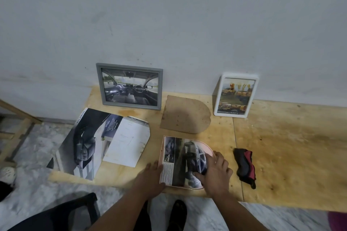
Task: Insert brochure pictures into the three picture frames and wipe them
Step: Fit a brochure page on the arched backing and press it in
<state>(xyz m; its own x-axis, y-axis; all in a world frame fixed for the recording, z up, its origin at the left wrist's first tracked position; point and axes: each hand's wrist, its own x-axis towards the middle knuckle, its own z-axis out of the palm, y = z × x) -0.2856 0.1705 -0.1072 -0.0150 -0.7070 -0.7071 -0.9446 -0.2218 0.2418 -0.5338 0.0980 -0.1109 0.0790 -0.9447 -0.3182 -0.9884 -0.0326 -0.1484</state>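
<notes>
A pink arch-shaped frame [211, 151] lies flat near the table's front edge with a cut brochure picture [180, 157] of a car on it. My left hand [153, 174] lies flat with straight fingers on the picture's left edge. My right hand [216, 167] presses down on the picture's right side, fingers spread and slightly bent. The frame's brown arch-shaped backing board [185, 114] lies behind it. A grey frame [129, 86] with a car-interior picture and a white frame [235, 96] with a yellow picture lean on the wall.
An open car brochure [97, 144], partly cut, lies at the table's left and overhangs the front edge. A black and red cloth [246, 165] lies right of the pink frame. The plywood tabletop [291, 148] runs on to the right. My feet and the marble floor show below.
</notes>
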